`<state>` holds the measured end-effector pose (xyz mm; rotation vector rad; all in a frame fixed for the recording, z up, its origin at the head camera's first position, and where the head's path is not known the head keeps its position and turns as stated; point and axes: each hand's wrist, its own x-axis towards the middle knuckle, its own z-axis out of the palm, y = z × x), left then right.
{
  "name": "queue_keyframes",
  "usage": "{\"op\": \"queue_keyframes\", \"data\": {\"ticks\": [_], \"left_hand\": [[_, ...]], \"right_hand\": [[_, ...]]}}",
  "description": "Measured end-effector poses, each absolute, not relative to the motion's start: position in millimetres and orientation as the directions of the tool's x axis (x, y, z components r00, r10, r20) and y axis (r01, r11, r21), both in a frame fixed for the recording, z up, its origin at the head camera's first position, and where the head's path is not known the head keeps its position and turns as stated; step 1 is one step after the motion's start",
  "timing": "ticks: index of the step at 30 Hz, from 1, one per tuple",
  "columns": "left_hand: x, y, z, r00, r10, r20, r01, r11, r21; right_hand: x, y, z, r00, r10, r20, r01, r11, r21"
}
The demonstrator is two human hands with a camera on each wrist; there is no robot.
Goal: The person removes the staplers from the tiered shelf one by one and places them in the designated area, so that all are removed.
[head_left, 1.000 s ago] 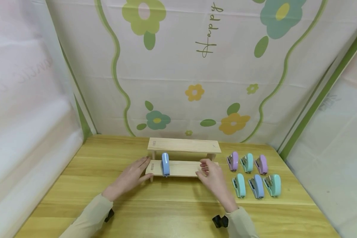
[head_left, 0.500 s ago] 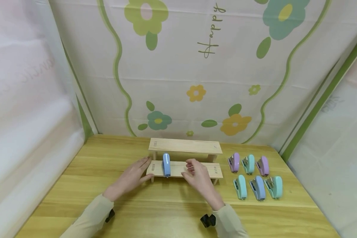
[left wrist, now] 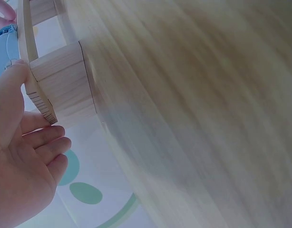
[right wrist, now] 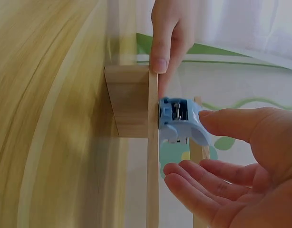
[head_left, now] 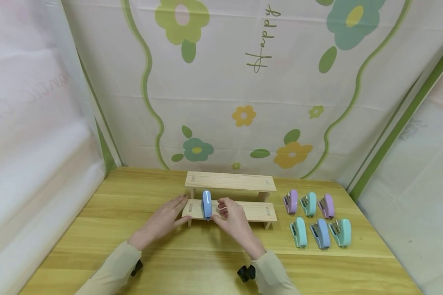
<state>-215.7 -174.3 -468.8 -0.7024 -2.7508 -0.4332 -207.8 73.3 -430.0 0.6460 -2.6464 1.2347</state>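
Observation:
A blue stapler (head_left: 206,205) stands on the lower board of a two-tier wooden shelf (head_left: 243,211), near its left end. My left hand (head_left: 164,219) holds that end, its thumb at the front edge and its fingers toward the back, as the left wrist view shows. Just right of the stapler is my right hand (head_left: 232,221), fingers loosely bent with nothing held. In the right wrist view its thumb (right wrist: 227,124) lies at the stapler's handle, and whether it touches I cannot tell. The other fingers (right wrist: 208,183) are apart from the stapler.
Several staplers stand on the table to the right in two rows: purple (head_left: 291,201), mint (head_left: 299,232) and blue (head_left: 320,233) ones. The shelf's upper board (head_left: 230,181) rises behind the lower one. A flowered cloth (head_left: 214,82) hangs behind the wooden table (head_left: 192,266).
My right hand has moved left along the lower board, from its right end to beside the blue stapler. The left hand and the stapler stay in place.

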Motion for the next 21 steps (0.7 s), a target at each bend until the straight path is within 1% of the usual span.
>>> {"op": "queue_keyframes", "data": {"ticks": [13, 21], "left_hand": [[-213, -174, -467, -0.854, 0.414, 0.315, 0.493, 0.838, 0.233], [-216, -175, -468, -0.838, 0.426, 0.342, 0.51, 0.834, 0.21]], "right_hand": [[-211, 59, -432, -0.906, -0.33, 0.265, -0.416, 0.576, -0.704], [-214, 53, -431, -0.906, -0.33, 0.266, -0.419, 0.608, -0.674]]}}
